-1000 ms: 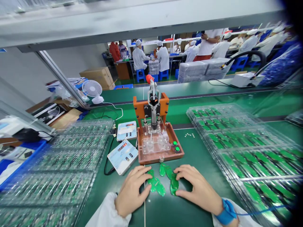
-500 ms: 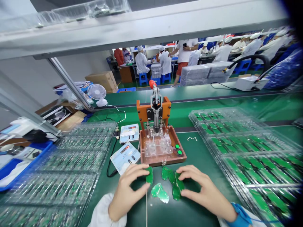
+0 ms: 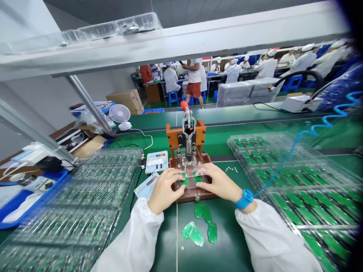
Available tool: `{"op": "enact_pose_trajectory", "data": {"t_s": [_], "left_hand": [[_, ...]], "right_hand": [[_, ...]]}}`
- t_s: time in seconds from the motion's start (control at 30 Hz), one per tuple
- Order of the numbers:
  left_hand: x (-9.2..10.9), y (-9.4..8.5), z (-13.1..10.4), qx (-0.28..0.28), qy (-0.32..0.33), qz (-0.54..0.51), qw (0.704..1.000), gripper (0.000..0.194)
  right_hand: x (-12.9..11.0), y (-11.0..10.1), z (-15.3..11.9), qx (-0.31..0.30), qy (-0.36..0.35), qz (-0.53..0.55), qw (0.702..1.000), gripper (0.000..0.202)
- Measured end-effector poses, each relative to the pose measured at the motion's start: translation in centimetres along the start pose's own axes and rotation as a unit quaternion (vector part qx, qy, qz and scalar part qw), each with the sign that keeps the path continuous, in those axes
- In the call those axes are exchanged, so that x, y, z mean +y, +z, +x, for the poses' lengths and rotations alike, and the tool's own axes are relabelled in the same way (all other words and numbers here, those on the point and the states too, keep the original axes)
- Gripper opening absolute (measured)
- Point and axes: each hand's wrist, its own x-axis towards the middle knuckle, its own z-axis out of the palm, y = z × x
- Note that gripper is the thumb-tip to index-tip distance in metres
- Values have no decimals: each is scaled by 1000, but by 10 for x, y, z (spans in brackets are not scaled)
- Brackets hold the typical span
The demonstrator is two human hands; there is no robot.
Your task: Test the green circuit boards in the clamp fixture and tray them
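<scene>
At the toggle-clamp test fixture [image 3: 185, 136], both my hands are over its clear plastic nest. My left hand [image 3: 167, 186] pinches a small green circuit board [image 3: 185, 179] at the nest's left side. With thumb and fingers, my right hand [image 3: 217, 181] grips a second green circuit board [image 3: 197, 179] on the right side, partly hidden by the fingers. The fixture's red-tipped lever [image 3: 184, 106] stands up. In front of the fixture, more green boards [image 3: 212, 231] lie on the green mat, beside a paler, shiny pair [image 3: 193, 233].
Clear trays of boards stand at left [image 3: 93, 200] and right [image 3: 295, 181]. Two display boxes [image 3: 156, 162] sit left of the fixture, near a small white fan [image 3: 120, 115]. A blue coiled cord [image 3: 292, 151] runs from my right wristband. Co-workers are beyond the bench.
Both hands have moved forward from the mat to the fixture's nest, carrying the green boards. The blue coiled cord has come into view. A person in the background has moved left.
</scene>
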Motion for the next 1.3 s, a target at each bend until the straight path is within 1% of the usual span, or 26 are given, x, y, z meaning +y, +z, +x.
{"op": "enact_pose_trajectory", "data": {"t_s": [0.1,0.27,0.43,0.5,0.53,0.6,0.67,0.7,0.73,0.77,0.8,0.87,0.9,0.93,0.97,1.03,1.1,1.13,1.17,1.2,1.23,1.3], "left_hand": [[-1,2,-1,8,-6,-6,1000,13],[-1,6,-1,4,-13,-12,1000,11],[-2,9,-7,2,-18,-13,1000,11],[-4,9,-11,15,-20,1,1000,15],[-4,9,-14,30,-21,10,999,19],[-1,8,-19,80,-17,16,997,24],[7,8,-24,134,3,-3,991,18],[13,10,-26,147,24,-17,989,15],[19,13,-28,148,51,-28,987,14],[25,17,-30,131,83,-34,987,16],[31,22,-32,101,118,-34,987,20],[37,35,-35,25,183,-19,983,26],[38,41,-37,-8,206,-7,979,28],[38,46,-39,-34,220,4,975,29],[36,51,-40,-52,227,14,972,28],[32,56,-42,-67,226,26,972,25],[29,57,-43,-72,218,25,973,24],[28,57,-44,-72,215,24,974,23],[27,57,-44,-73,212,22,974,22],[27,57,-44,-73,211,20,975,22],[27,57,-44,-74,211,18,975,21],[27,58,-45,-73,213,14,974,20]], "right_hand": [[2,0,-2,-4,-7,1,1000,25],[4,0,-4,-9,-17,2,1000,22],[-2,2,-8,-2,-34,-5,999,19],[-5,-1,-10,10,-37,-13,999,20],[-6,-4,-10,22,-36,-19,999,20],[-8,-16,-9,64,-22,-36,997,21],[-11,-34,-1,139,4,-55,989,22],[-14,-45,5,184,18,-62,981,22],[-18,-55,15,227,29,-69,971,23],[-22,-66,27,265,34,-69,961,23],[-28,-75,41,293,32,-62,954,23],[-39,-89,77,314,12,-22,949,24],[-44,-95,97,302,5,9,953,27],[-47,-99,117,277,15,42,960,32],[-50,-102,138,243,42,80,966,36],[-55,-107,173,168,93,144,971,46],[-62,-112,196,119,115,200,966,56],[-68,-114,201,113,103,224,963,57],[-75,-116,201,118,77,245,959,53],[-83,-118,197,134,35,256,957,47],[-93,-118,188,160,-17,251,955,40],[-113,-116,160,220,-115,195,949,28]]}}
